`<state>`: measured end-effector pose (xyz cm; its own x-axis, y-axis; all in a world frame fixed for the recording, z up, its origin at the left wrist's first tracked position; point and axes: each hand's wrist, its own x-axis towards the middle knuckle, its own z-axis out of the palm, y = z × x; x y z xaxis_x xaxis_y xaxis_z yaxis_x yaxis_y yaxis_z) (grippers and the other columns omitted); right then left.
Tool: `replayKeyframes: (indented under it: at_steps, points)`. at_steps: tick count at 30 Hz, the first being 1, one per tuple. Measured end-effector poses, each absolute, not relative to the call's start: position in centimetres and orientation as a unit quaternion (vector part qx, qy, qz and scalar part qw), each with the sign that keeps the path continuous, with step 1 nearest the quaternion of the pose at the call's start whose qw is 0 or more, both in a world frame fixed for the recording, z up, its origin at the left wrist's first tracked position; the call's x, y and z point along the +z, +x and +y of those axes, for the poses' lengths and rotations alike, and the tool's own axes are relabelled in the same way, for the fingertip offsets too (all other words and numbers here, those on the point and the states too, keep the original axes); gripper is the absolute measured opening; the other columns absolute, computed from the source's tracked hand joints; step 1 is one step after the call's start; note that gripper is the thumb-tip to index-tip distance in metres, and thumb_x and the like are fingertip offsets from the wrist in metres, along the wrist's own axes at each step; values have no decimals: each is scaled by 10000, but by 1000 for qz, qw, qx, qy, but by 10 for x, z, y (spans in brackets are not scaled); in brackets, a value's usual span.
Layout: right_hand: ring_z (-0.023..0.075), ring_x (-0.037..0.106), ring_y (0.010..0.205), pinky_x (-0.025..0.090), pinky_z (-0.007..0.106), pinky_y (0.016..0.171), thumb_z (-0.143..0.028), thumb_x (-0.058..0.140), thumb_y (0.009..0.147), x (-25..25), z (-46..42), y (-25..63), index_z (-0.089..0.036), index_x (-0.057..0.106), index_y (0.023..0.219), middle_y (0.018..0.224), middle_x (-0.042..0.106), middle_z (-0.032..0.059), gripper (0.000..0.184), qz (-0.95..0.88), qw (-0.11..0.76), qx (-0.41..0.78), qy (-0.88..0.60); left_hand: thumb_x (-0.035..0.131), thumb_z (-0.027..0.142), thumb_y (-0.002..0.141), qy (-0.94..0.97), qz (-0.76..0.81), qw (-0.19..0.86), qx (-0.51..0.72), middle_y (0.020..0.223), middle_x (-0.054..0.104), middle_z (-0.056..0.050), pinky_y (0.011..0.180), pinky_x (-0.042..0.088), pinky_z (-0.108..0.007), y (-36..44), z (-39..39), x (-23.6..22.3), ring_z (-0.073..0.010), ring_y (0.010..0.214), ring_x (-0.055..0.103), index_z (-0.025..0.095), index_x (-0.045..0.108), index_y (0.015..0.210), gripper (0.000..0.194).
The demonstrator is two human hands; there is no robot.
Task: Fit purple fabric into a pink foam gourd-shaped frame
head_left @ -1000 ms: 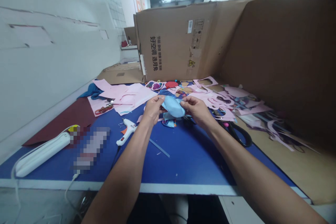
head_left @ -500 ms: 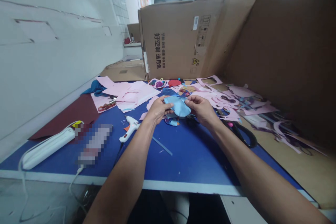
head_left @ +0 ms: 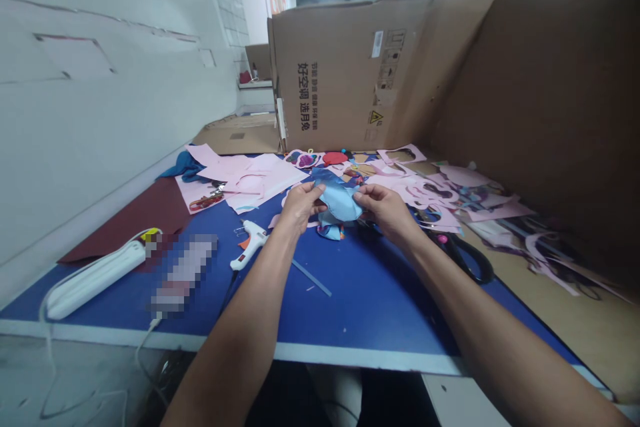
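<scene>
A piece of light blue fabric (head_left: 342,201) is stretched between my two hands above the blue table. My left hand (head_left: 301,205) pinches its left edge between thumb and fingers. At its right edge, my right hand (head_left: 384,205) grips it the same way. Below and behind it show darker blue, patterned pieces of cloth (head_left: 330,232), partly hidden by the held fabric. To the left of my left forearm lies a white glue gun (head_left: 249,245). A clear glue stick (head_left: 311,277) rests on the table right of that forearm.
Pink cut-out sheets (head_left: 265,173) cover the back of the table, with more pink scraps (head_left: 425,190) at right. A large cardboard box (head_left: 350,80) stands behind them. At left are a white power strip (head_left: 95,278) and a dark red sheet (head_left: 130,220). Black scissors handles (head_left: 467,259) lie right.
The light blue fabric has tilted and bent slightly between my hands, and more dark blue cloth shows behind it. Both hands keep their hold. The view has shifted a little.
</scene>
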<state>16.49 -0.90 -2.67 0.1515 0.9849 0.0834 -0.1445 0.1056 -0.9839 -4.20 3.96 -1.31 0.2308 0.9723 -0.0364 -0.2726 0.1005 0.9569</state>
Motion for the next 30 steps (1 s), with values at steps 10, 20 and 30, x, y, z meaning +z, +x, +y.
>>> replayKeyframes:
  at_steps: [10, 20, 30]
  points:
    - [148, 627, 655, 538, 269, 579, -515, 1039, 569, -29, -9, 165, -232, 734, 802, 770, 707, -8, 477, -465, 565, 498, -466, 899, 513, 827, 444, 367, 644, 502, 706, 644, 2, 618, 556, -264, -40, 35, -7, -138, 616, 621, 196, 648, 811, 404]
    - [146, 621, 672, 536, 271, 600, -541, 1031, 579, -29, -9, 165, -223, 727, 799, 772, 692, -13, 492, -465, 569, 497, -461, 942, 410, 782, 461, 372, 647, 481, 766, 681, -16, 614, 564, -269, -39, 36, -9, -144, 637, 643, 180, 682, 861, 355]
    - [137, 600, 651, 524, 268, 589, -524, 1010, 577, -27, -9, 164, -215, 716, 817, 769, 680, -17, 489, -469, 567, 496, -462, 844, 312, 865, 444, 386, 639, 495, 729, 674, -4, 585, 566, -254, -39, 35, -10, -133, 588, 633, 182, 672, 872, 216]
